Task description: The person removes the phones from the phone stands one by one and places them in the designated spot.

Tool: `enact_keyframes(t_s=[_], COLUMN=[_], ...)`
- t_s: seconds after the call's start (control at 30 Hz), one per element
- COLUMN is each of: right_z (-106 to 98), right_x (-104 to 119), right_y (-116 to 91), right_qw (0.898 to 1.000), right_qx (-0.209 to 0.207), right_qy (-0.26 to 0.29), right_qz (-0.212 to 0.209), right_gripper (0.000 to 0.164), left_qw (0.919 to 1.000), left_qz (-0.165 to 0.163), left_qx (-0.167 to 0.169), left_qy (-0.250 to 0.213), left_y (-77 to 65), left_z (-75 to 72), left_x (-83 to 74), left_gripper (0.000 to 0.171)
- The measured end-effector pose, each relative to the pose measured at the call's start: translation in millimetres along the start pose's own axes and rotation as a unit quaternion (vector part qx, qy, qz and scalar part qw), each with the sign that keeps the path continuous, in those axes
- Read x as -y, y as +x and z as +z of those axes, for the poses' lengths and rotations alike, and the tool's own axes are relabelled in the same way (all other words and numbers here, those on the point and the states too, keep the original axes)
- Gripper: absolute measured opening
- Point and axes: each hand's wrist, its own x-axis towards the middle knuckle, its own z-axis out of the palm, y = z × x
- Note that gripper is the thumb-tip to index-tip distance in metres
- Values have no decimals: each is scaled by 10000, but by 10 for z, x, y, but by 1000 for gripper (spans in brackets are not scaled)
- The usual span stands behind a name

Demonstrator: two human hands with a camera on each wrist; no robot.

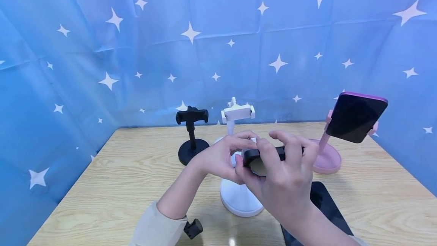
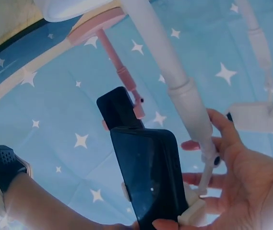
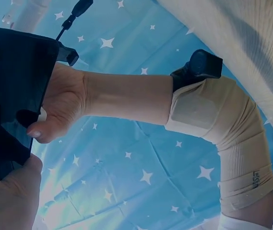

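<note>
Between the two hands a black smartphone (image 1: 252, 155) sits at the clamp of a white phone stand (image 2: 194, 211), whose round base (image 1: 241, 200) rests on the table. My left hand (image 1: 222, 158) grips the clamp from the left, its fingers behind the stand's neck and its thumb at the phone's edge. From the other side my right hand (image 1: 286, 170) holds the phone, thumb near the screen side and fingers over the edge. In the left wrist view the phone screen (image 2: 148, 172) faces the camera. The hands hide part of the clamp.
A black phone stand (image 1: 192, 124) and another white phone stand (image 1: 238, 113) stand behind. At right, a pink stand (image 1: 327, 158) carries a phone (image 1: 357, 117). A dark glossy slab (image 1: 329, 204) lies under my right forearm. A starry blue curtain (image 1: 218, 48) encloses the table (image 1: 143, 193).
</note>
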Motion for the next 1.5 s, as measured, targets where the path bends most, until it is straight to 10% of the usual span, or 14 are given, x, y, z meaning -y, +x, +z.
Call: enact_keyframes(t_s=[0.73,1.5], right_z=[-46,-93], right_x=[-38,-95], right_y=[19,-9], right_qw=[9975,9922], right_qx=[377,758], right_qy=[577,984], right_qz=[168,-143], right_gripper=[35,37], left_qw=[9977,9975], left_qz=[-210,-385], left_qx=[399,565], left_qy=[-502,165], left_y=[52,51], left_z=[-48,-74], left_x=[-43,-33], left_gripper=[39,63])
